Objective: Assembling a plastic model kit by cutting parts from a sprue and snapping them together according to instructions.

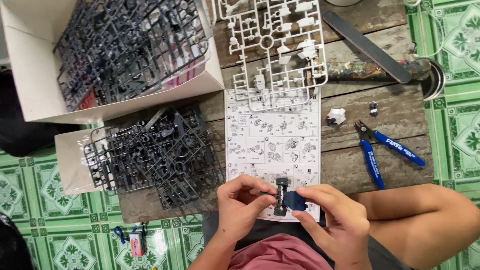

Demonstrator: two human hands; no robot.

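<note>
Holding a small dark blue and grey model part over the near edge of the instruction sheet, my left hand pinches its grey end and my right hand closes on the blue end. It looks light, stiff and easily snapped, so I'd grip the thicker blue block, not the thin pegs.

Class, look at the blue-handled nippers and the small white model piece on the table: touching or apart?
Apart. The head view shows bare wood between the blue-handled nippers and the small white model piece.
</note>
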